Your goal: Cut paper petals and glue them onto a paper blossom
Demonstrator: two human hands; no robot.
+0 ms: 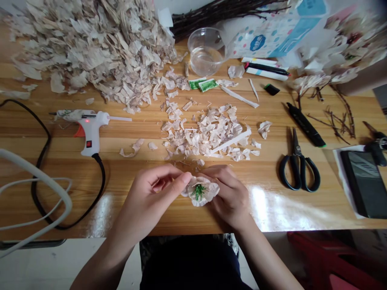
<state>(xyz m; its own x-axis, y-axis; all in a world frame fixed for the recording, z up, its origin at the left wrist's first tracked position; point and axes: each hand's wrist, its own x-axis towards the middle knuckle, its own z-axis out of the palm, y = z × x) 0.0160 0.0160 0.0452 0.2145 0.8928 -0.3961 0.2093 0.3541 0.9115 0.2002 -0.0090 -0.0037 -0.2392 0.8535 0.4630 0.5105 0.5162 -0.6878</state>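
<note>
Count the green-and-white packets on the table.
2. One packet lies on the left, the other packet right beside it, both on the wooden table below the clear glass bowl. More may hide under the papery petals.

Honey-toned wooden tabletop [266, 161]: heap of papery beige petals [90, 52] upper left; white hot-glue gun [90, 131] left of centre; clear plastic cup of water [205, 52] top centre; black-handled steel scissors [299, 173] at right.

1. A flower [200, 191] with pale, papery, ragged-edged petals and a green center.
2. It faces up, held at its edges between the left hand [148, 197] and right hand [229, 197].
</note>
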